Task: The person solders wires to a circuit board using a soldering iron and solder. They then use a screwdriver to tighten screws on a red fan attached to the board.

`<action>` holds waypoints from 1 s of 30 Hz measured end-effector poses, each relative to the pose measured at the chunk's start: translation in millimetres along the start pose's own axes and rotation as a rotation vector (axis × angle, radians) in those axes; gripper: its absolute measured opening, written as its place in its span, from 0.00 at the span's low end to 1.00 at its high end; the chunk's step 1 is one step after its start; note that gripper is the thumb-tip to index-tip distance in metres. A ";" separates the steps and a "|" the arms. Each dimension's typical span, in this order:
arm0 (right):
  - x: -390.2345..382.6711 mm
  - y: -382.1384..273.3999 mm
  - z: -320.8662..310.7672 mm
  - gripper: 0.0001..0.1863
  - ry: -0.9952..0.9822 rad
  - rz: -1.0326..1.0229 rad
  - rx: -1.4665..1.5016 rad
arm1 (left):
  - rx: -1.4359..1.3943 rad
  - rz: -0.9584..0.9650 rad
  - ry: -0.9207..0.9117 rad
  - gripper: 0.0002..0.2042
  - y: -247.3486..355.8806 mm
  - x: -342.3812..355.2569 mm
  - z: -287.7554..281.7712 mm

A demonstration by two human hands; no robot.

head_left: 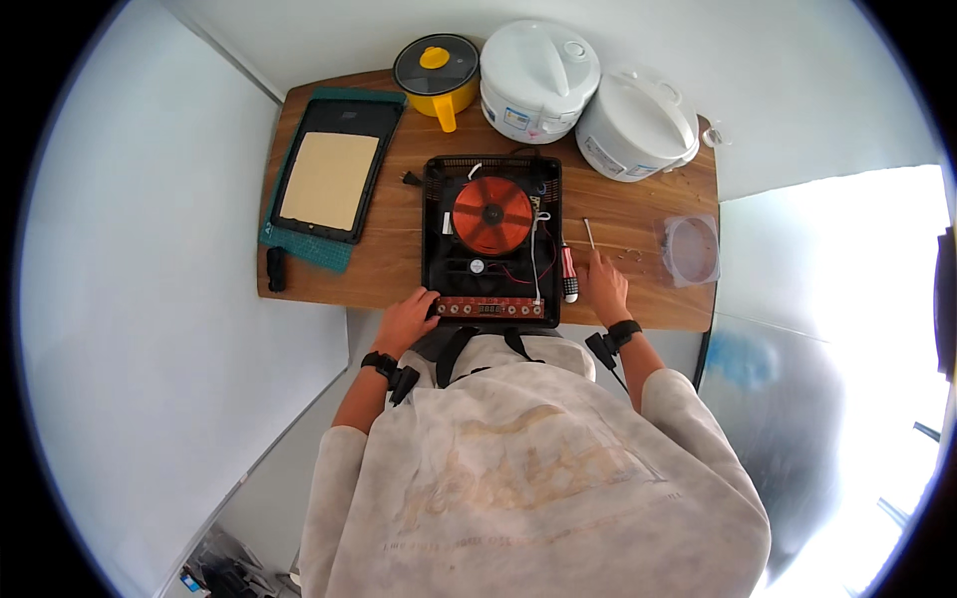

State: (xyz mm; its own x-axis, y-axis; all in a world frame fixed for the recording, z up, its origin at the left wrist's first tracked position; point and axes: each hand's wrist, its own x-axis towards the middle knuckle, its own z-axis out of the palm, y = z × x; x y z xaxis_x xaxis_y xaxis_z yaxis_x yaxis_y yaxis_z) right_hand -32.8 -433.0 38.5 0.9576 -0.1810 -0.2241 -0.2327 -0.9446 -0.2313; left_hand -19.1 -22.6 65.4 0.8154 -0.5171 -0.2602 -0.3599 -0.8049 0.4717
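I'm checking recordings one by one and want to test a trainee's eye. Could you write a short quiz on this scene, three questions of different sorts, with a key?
1. Multiple choice: what lies between the open base and the right hand?
A) the plug
B) the red-and-black handle
C) the green mat

2. True or false: the yellow pot stands to the left of both white cookers.

3. Fill the gap: the left hand is at the base's near ____ corner.

Key: 1. B; 2. True; 3. left
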 end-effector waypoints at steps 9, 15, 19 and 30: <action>-0.4 -5.5 24.0 0.21 -0.138 -0.037 0.050 | -0.083 0.001 0.032 0.21 1.5 -1.4 -6.3; -0.5 -0.3 4.4 0.22 -0.249 -0.074 0.141 | -0.160 0.017 0.126 0.21 -2.0 -5.6 4.2; -14.4 -11.8 -44.2 0.21 -0.392 0.103 0.285 | -0.208 -0.028 0.131 0.21 -3.9 -10.2 11.5; -26.6 -21.0 -114.1 0.20 -0.049 0.198 0.327 | -0.231 -0.037 0.102 0.21 -6.7 -1.9 12.8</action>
State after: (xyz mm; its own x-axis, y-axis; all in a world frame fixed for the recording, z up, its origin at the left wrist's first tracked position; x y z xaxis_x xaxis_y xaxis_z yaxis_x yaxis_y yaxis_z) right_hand -34.1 -439.6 157.3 0.8814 -0.3301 -0.3380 -0.4616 -0.7542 -0.4671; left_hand -24.1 -20.0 51.9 0.8721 -0.4467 -0.2000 -0.2251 -0.7289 0.6466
